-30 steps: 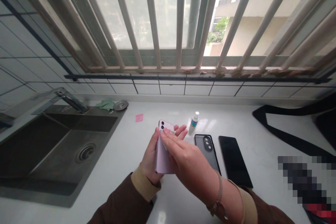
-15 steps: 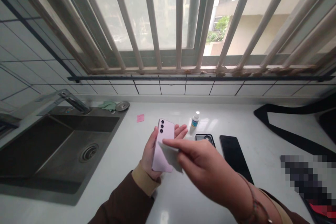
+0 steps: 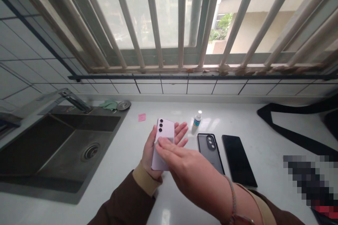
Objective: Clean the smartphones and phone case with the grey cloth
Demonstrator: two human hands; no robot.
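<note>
A pale pink smartphone (image 3: 166, 130), back side up with camera lenses at its top left, rests on my left hand (image 3: 150, 149). My left thumb lies along its left edge, and the other fingers stretch out beyond the right edge. Across the phone's lower back lies my right hand (image 3: 185, 160), fingers together and pressed down. A thin pale grey cloth is almost wholly covered by that hand; only a faint edge shows near the fingertips. To the right are a dark phone case (image 3: 210, 153) and a black phone (image 3: 239, 160), both on the counter.
A small white-capped bottle (image 3: 197, 119) stands behind the hands. On the counter (image 3: 118, 168) lie a pink paper note (image 3: 142, 117) and a black strap (image 3: 266, 112). At the left is a sink (image 3: 63, 147) with a faucet (image 3: 76, 100), a green cloth (image 3: 108, 104) and a drain strainer (image 3: 123, 105).
My right hand has moved down and left onto the phone's back, turning flatter. The grey cloth that hung from its fingers is now mostly under it. More of the phone case shows.
</note>
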